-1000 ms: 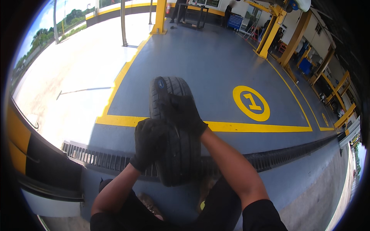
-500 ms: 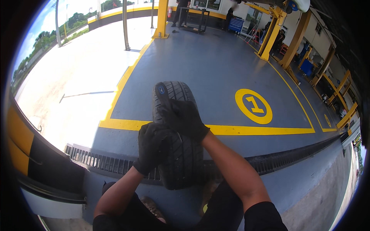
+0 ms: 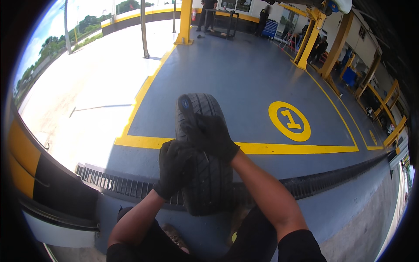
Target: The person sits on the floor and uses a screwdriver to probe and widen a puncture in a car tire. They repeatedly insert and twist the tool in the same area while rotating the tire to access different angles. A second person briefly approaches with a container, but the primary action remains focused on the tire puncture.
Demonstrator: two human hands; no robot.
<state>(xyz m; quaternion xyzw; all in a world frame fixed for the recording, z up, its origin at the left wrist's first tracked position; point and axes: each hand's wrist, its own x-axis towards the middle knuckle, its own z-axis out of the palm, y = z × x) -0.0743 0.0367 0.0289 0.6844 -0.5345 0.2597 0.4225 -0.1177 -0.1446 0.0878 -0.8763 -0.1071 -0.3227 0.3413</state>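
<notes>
A black tyre (image 3: 211, 183) stands upright on the floor between my feet, its tread toward me. My right hand (image 3: 211, 135), in a black glove, is closed around a black-handled hand tool (image 3: 187, 111) with a blue oval at its handle end. A thin, pale shaft shows below the right hand, against the tread; its tip is too small to make out. My left hand (image 3: 174, 168), also gloved, is closed at the tyre's left side, its fingers curled close to the right hand. Whatever those left fingers hold is hidden.
A drain grate (image 3: 131, 187) crosses the floor under the tyre. Yellow lines (image 3: 283, 149) mark the grey floor ahead. Yellow lift posts (image 3: 307, 41), a dark workbench (image 3: 222, 24) and a blue tool cabinet (image 3: 269, 29) stand farther off, with other people near them.
The whole view has shifted slightly, so the tyre and hands appear a little farther right. Both hands keep nearly the same hold at the tyre.
</notes>
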